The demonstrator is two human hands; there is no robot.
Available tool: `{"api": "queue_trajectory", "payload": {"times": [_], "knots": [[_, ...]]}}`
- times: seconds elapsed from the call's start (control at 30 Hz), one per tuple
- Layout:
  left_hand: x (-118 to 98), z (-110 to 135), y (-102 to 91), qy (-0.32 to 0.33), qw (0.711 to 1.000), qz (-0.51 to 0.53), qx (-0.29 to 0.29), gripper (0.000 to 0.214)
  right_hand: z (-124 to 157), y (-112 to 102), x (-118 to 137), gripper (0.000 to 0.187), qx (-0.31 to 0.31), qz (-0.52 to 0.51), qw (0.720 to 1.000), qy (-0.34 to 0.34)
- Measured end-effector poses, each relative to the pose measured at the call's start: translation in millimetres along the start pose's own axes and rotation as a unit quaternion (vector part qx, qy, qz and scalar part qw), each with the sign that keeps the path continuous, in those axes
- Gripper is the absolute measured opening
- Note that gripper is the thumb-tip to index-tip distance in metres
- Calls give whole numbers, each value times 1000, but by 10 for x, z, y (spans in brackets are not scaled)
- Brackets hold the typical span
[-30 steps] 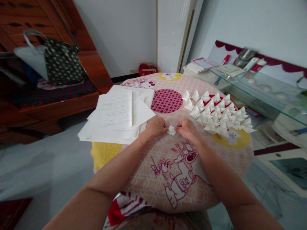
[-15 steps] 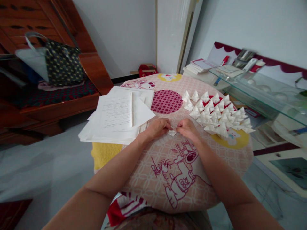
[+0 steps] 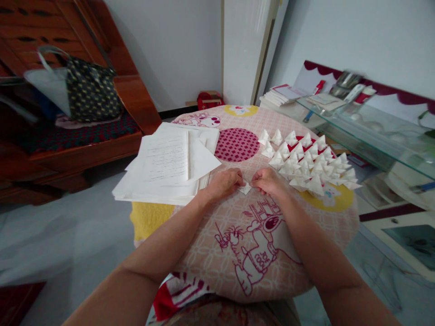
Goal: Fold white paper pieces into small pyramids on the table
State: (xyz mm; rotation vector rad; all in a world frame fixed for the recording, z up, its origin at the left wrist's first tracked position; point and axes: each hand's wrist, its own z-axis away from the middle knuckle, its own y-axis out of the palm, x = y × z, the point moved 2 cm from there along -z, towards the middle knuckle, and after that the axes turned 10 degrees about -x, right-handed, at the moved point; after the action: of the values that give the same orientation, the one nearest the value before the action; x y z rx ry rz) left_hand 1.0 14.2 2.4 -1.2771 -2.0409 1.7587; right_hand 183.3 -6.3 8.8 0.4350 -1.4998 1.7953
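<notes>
My left hand [image 3: 224, 182] and my right hand [image 3: 270, 180] meet on a small white folded paper piece [image 3: 244, 189], each pinching a side of it with closed fingers. The piece lies on a round table covered by a pink cartoon-print cloth [image 3: 244, 244]. Just right of my right hand sits a heap of several folded white paper triangles [image 3: 307, 163]. Left of my left hand lies a stack of white paper sheets [image 3: 170, 165].
A glass shelf [image 3: 374, 136] with books and small items runs along the right. A wooden bench [image 3: 78, 145] with a dark patterned bag [image 3: 90, 93] stands at the left. A red object [image 3: 208, 98] sits on the floor beyond the table.
Both hands have stayed on the small paper piece, their fingers shifting slightly as they press it. The view moved a little.
</notes>
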Motion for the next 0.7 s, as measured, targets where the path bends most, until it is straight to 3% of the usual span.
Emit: {"api": "queue_trajectory", "payload": {"times": [0.1,0.3,0.47,0.7], "knots": [[0,-3,5,18,999,-6,28,28,-8,9,25,12,2,23,1000,-11],[19,-13,-1,20,999,6,25,26,10,-31,9,5,21,31,999,-12],[24,-26,-27,12,998,56,23,24,10,12,-45,12,-26,9,997,-75],[1,-52,14,-98,994,47,-19,20,7,54,-19,13,-71,48,990,-116]]}}
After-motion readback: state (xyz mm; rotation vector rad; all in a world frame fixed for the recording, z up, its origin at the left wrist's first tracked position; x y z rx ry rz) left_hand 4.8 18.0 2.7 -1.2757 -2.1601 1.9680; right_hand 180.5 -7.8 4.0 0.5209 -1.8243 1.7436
